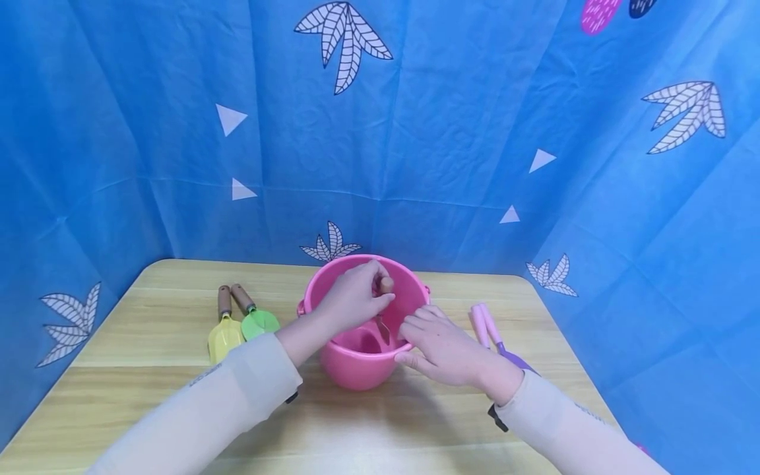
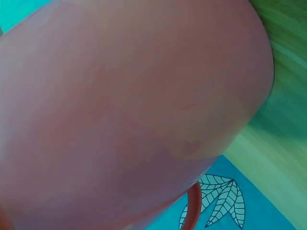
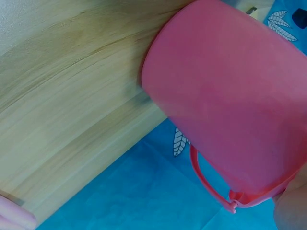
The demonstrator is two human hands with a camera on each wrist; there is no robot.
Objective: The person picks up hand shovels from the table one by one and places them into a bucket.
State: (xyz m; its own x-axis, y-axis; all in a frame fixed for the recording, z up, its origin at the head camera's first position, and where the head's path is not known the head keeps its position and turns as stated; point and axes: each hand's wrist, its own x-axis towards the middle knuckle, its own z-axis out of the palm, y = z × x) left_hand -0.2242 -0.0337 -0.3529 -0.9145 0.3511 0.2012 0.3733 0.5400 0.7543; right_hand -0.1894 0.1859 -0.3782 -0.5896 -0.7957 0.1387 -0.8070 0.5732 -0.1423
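A pink bucket (image 1: 356, 371) stands upright near the middle of the table, its mouth tilted into view from above. Over its opening, my left hand (image 1: 355, 290) grips the brown wooden handle (image 1: 386, 285) of a small hand tool. The tool's lower part reaches down inside the bucket, and its exact kind is hard to make out there. My right hand (image 1: 436, 346) holds the near right rim, fingers over the edge and thumb outside. The bucket's outer wall fills most of the left wrist view and shows again, with its carrying handle (image 3: 204, 184), in the right wrist view.
Left of the bucket lie a yellow toy shovel (image 1: 225, 338) and a green one (image 1: 259, 322), both with brown handles. Two pink-handled tools (image 1: 487, 323) with purple lower parts lie at the right, partly behind my right forearm. A blue patterned cloth (image 1: 380, 145) hangs around the wooden table.
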